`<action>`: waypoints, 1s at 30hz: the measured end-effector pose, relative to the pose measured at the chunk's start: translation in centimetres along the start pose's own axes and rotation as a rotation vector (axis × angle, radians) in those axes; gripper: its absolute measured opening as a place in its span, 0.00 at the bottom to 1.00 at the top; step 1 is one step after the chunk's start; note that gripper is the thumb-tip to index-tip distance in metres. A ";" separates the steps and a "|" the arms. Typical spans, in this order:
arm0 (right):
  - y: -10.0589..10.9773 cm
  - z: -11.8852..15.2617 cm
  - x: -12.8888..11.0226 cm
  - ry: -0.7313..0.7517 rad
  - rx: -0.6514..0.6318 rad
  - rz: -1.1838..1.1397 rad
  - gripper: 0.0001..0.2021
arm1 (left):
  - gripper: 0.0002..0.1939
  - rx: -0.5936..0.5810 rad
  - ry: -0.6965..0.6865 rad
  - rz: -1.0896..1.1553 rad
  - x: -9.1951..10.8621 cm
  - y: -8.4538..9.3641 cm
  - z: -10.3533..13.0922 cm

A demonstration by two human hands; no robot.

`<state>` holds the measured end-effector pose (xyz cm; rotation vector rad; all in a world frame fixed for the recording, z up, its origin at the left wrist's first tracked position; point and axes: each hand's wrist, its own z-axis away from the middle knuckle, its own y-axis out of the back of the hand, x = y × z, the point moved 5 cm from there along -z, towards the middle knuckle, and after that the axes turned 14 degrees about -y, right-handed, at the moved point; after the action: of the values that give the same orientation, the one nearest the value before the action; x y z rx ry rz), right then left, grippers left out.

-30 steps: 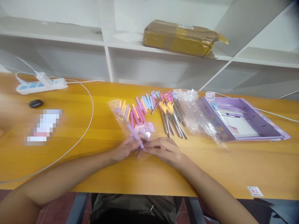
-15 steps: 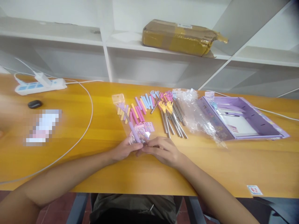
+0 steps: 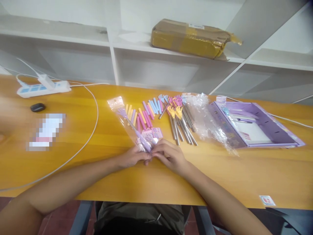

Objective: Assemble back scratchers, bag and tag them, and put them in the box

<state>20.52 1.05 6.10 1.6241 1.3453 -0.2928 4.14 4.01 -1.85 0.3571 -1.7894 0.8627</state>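
A purple back scratcher [image 3: 143, 140] with a claw-shaped head lies inside a clear plastic bag [image 3: 115, 103], tilted away to the upper left. My left hand [image 3: 133, 158] is closed on the bag's near end, around the handle's base. My right hand [image 3: 170, 154] pinches the same end from the right, its fingertips meeting the left ones. Just beyond are small printed cards [image 3: 156, 132]. Behind the bag lie coloured handle sleeves [image 3: 144, 118] in pink, yellow, blue and purple. Right of them, several metal back scratchers [image 3: 182, 122] with yellow, pink and blue claws lie in a pile.
Clear plastic bags [image 3: 204, 116] lie beside a purple open box [image 3: 276, 125] on the right. On the left are a power strip [image 3: 44, 89], a black mouse-like object [image 3: 37, 107], a blurred-out phone-like shape [image 3: 47, 130] and a white cable [image 3: 97, 114]. A taped carton [image 3: 190, 39] sits on the shelf.
The bag with the purple back scratcher has swung its far end left and tilted more. My right hand's fingers have drawn closer around its near end.
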 end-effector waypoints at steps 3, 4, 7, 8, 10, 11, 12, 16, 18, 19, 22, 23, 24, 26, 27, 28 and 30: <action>-0.1 -0.1 0.2 -0.062 -0.018 0.000 0.02 | 0.25 -0.037 0.007 0.025 -0.2 0.1 -0.1; -0.1 -0.1 0.3 -0.076 -0.029 0.001 0.02 | 0.27 -0.071 -0.003 0.023 -0.1 0.0 -0.1; -0.3 -0.1 0.6 -0.109 -0.052 -0.005 0.03 | 0.27 -0.136 -0.042 -0.087 0.6 -0.5 -0.1; -0.4 0.0 0.8 -0.123 -0.059 -0.012 0.03 | 0.25 -0.133 -0.058 -0.147 0.9 -0.6 0.0; -0.5 0.1 1.2 -0.162 -0.074 -0.035 0.04 | 0.24 -0.111 -0.060 -0.244 1.3 -0.8 0.0; -0.6 0.2 1.3 -0.186 -0.081 -0.050 0.04 | 0.24 -0.102 -0.043 -0.268 1.3 -0.9 0.1; -0.6 0.3 1.5 -0.208 -0.085 -0.067 0.05 | 0.25 -0.098 -0.012 -0.275 1.3 -0.9 0.1; -0.8 0.5 2.0 -0.271 -0.092 -0.130 0.08 | 0.29 -0.088 0.056 -0.232 1.1 -1.0 0.2; -0.9 0.6 2.2 -0.298 -0.097 -0.159 0.08 | 0.30 -0.099 0.057 -0.232 1.0 -1.0 0.2; -0.8 0.7 2.3 -0.312 -0.095 -0.169 0.08 | 0.31 -0.108 0.063 -0.240 0.9 -1.0 0.2; -0.7 0.8 2.5 -0.332 -0.079 -0.182 0.08 | 0.33 -0.135 0.076 -0.259 0.6 -1.1 0.3; -0.7 0.8 2.5 -0.336 -0.077 -0.186 0.08 | 0.33 -0.135 0.079 -0.261 0.5 -1.1 0.3; -0.7 0.8 2.5 -0.339 -0.078 -0.192 0.09 | 0.33 -0.135 0.081 -0.260 0.5 -1.1 0.3; -0.7 0.8 2.6 -0.362 -0.080 -0.207 0.09 | 0.33 -0.139 0.080 -0.259 0.4 -1.2 0.4; -0.7 0.8 2.7 -0.386 -0.078 -0.212 0.10 | 0.34 -0.144 0.075 -0.258 0.4 -1.3 0.4; -0.7 0.8 2.9 -0.416 -0.077 -0.213 0.11 | 0.34 -0.151 0.070 -0.255 0.4 -1.3 0.4; -0.6 0.7 3.2 -0.478 -0.094 -0.185 0.14 | 0.34 -0.157 0.079 -0.247 0.4 -1.4 0.6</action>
<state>21.40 2.41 3.21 1.2492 1.1184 -0.6726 4.48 2.68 -1.07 0.4258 -1.6858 0.5513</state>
